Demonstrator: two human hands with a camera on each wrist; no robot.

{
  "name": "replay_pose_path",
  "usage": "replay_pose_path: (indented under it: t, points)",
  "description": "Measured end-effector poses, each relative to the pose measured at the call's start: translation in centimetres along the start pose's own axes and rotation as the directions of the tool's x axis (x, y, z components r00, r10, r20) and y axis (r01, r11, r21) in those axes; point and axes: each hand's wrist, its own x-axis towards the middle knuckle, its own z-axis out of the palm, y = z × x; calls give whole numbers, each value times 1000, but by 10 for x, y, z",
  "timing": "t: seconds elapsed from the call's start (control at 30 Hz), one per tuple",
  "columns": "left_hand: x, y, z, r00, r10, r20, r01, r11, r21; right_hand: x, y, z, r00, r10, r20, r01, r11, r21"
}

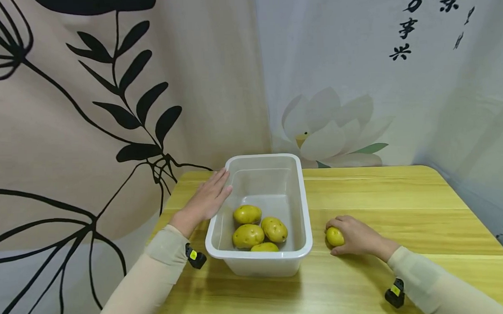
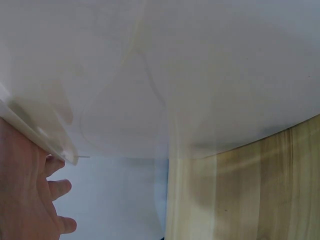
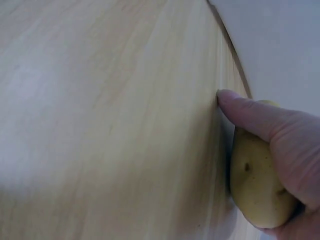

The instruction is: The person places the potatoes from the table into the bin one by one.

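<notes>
In the head view a white plastic bin [image 1: 263, 266] stands on the table, with several yellow potatoes [image 1: 248, 235] in its near half. My left hand [image 1: 207, 198] rests on the bin's left rim, its fingers extended along the edge. The left wrist view shows the bin's outer wall [image 2: 160, 90] up close, with some fingertips at its rim. To the right of the bin, my right hand [image 1: 357, 235] grips a single potato [image 1: 334, 237] low over the table. Thumb and fingers curl round this potato in the right wrist view, where its side with small dark eyes shows.
The wooden table [image 1: 381, 189] extends to the right of the bin. Behind it hangs a pale curtain [image 1: 215, 84] with printed plants, a lotus and dark characters. Both wrists carry small black devices [image 1: 395, 294].
</notes>
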Motion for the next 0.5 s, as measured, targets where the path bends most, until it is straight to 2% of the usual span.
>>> replay_pose_path:
  t: [0.5]
  points:
    - [0, 3, 0, 1000, -5, -1, 5, 1000, 12, 5, -6, -6, 999, 32, -28, -30, 996, 78]
